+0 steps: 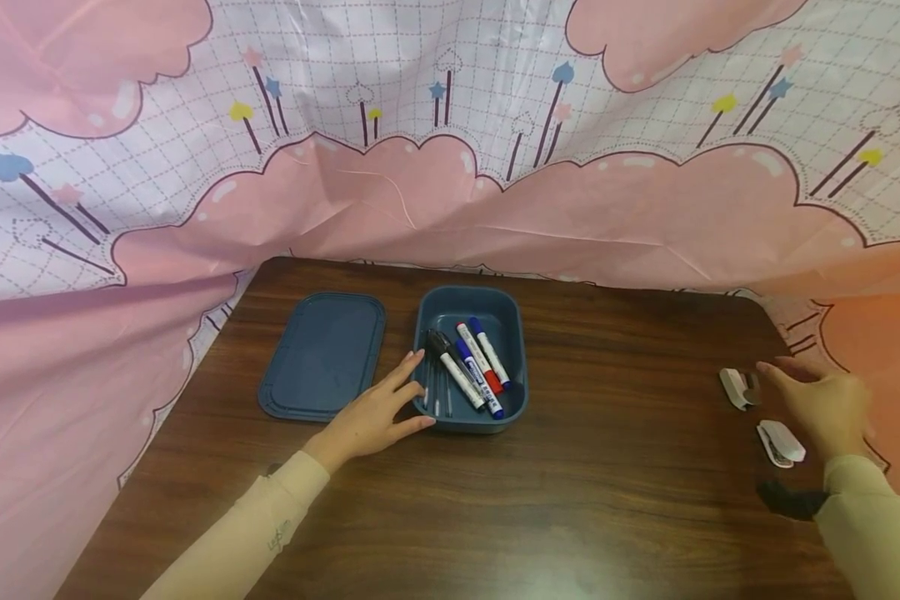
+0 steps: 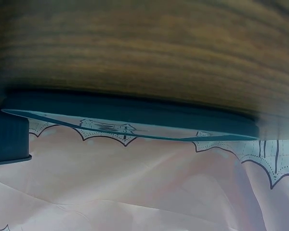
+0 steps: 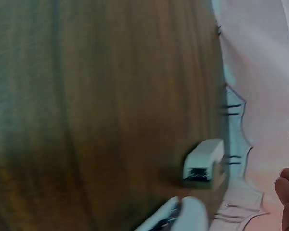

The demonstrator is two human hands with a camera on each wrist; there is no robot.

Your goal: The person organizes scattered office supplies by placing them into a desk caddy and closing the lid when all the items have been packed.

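My left hand (image 1: 375, 417) rests with spread, relaxed fingers at the left rim of a blue-grey plastic box (image 1: 523, 358). In the box lie several whiteboard markers (image 1: 461, 382) and, along its left side, a few thin, clear sticks (image 1: 438, 392). At the far right my right hand (image 1: 825, 408) hovers with loosely bent fingers and nothing visible in them. Just left of it are a white stapler (image 1: 782, 442) and a small white object with a dark curved part (image 1: 737, 388). The right wrist view shows that small white object (image 3: 204, 161) near the table edge and the stapler (image 3: 190, 216) below it.
The blue-grey lid (image 1: 326, 354) lies flat left of the box, on the brown wooden table (image 1: 607, 500). A pink and white patterned curtain (image 1: 450, 192) hangs behind the table and along its sides.
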